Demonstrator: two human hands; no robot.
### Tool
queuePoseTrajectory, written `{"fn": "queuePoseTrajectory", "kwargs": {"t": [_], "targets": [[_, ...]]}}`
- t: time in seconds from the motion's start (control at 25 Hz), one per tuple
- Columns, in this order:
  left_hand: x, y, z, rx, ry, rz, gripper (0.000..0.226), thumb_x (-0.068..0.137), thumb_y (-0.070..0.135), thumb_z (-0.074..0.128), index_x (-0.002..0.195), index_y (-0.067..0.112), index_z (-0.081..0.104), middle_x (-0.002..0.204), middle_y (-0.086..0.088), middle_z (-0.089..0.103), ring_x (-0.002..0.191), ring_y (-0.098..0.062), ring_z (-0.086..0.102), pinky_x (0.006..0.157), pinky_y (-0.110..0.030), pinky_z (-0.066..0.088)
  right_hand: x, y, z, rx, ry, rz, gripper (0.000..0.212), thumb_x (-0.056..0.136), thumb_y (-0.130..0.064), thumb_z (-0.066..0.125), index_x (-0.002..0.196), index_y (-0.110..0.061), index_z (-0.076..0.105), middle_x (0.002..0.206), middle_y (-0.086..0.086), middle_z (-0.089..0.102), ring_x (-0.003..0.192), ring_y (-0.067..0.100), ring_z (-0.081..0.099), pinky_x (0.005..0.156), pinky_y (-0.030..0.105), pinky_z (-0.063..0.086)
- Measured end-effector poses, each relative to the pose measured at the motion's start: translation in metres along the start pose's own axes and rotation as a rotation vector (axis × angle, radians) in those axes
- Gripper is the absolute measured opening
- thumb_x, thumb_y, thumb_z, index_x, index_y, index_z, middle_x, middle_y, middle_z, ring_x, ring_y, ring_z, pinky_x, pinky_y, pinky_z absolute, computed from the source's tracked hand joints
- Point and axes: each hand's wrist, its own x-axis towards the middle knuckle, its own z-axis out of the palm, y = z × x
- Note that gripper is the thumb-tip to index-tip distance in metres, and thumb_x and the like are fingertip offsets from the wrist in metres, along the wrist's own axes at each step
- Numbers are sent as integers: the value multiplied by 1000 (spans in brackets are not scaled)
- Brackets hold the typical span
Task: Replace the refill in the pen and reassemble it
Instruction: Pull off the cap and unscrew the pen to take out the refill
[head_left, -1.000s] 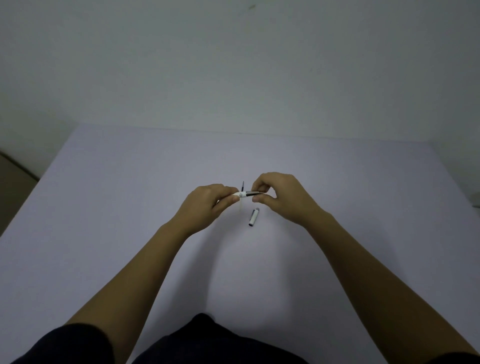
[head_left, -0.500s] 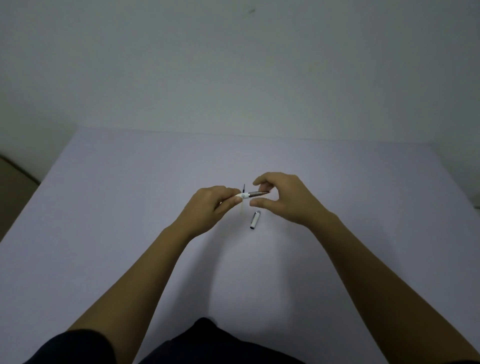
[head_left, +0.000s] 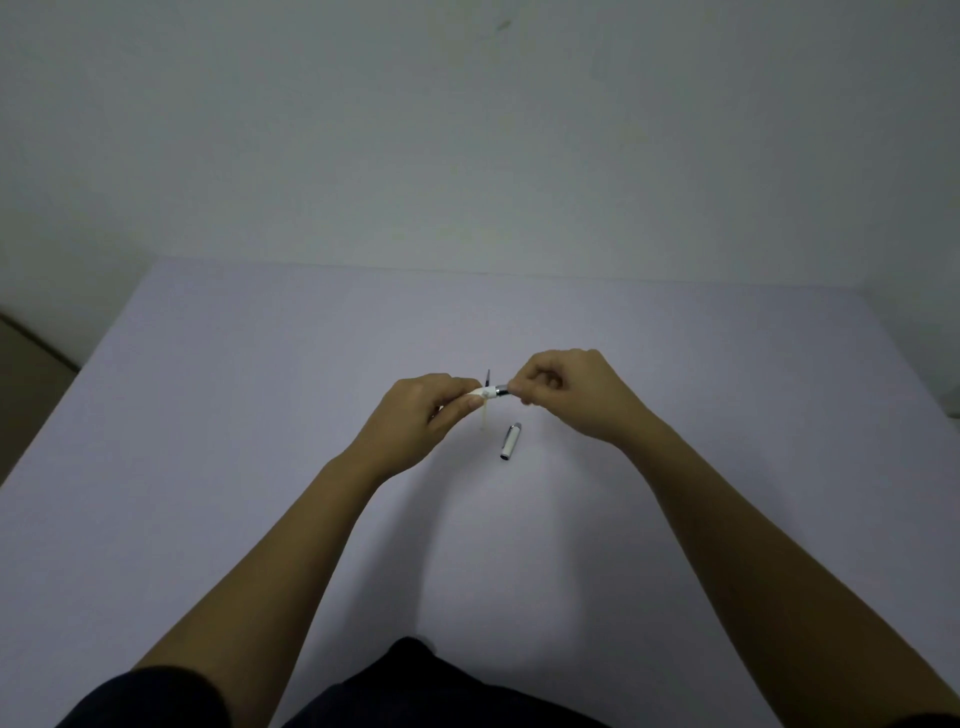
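Pale lilac table (head_left: 260, 467), plain grey-white wall (head_left: 467, 130)

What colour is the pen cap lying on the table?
White with silver ends; the cap shows in the head view.

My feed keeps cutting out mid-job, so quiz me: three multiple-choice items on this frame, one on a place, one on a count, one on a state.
1. Where does the pen cap lie?
A. on the table, just nearer the person than the hands
B. on the table's far left corner
C. in the left hand

2. How many hands hold the pen?
A. none
B. one
C. two

3. What state is the cap in?
A. fitted on the pen
B. off the pen, lying alone
C. pinched in the right hand

Answers:
1 A: the cap rests on the table, below the gap between the hands.
2 C: the left hand grips the white end and the right hand the metal end.
3 B: it lies apart from the pen, with neither hand touching it.
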Motion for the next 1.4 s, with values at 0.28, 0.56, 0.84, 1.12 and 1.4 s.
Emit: {"fn": "queuePoseTrajectory", "kwargs": {"t": [0.28, 0.56, 0.84, 1.12, 1.4], "targets": [[2, 1, 2, 9, -3, 9, 24, 94, 37, 46, 90, 21, 64, 60, 4, 49, 66, -12, 47, 58, -18, 35, 2, -1, -1, 38, -5, 46, 11, 84, -34, 64, 79, -26, 70, 73, -11, 70, 67, 1, 64, 65, 21, 49], [1, -1, 8, 15, 18, -12, 22, 94, 35, 46, 93, 21, 64, 64, 0, 54, 67, -11, 48, 57, -20, 35, 1, -1, 2, 94, 33, 72, 5, 82, -29, 68, 87, -27, 69, 84, -2, 73, 79, 12, 68, 69, 22, 52], [3, -1, 4, -10, 75, -3, 17, 94, 33, 48, 93, 27, 64, 59, 7, 48, 65, -10, 47, 57, -12, 34, 2, -4, 2, 162, 47, 122, 16, 83, -38, 65, 89, -24, 70, 83, -7, 73, 79, 3, 69, 73, 19, 52], [3, 2, 9, -87, 138, -34, 17, 93, 30, 52, 99, 24, 66, 64, 3, 57, 65, -9, 49, 57, -12, 36, 2, -2, 2, 463, 46, 95, 18, 81, -11, 69, 84, -28, 66, 82, -7, 70, 72, -2, 68, 71, 12, 51], [4, 5, 12, -72, 151, -16, 17, 93, 25, 53, 102, 21, 66, 62, 11, 52, 65, -4, 49, 58, -9, 35, 7, 3, 6, 510, 111, 232, 17, 80, -37, 69, 82, -21, 70, 74, -5, 72, 72, 7, 68, 69, 20, 54]]}}
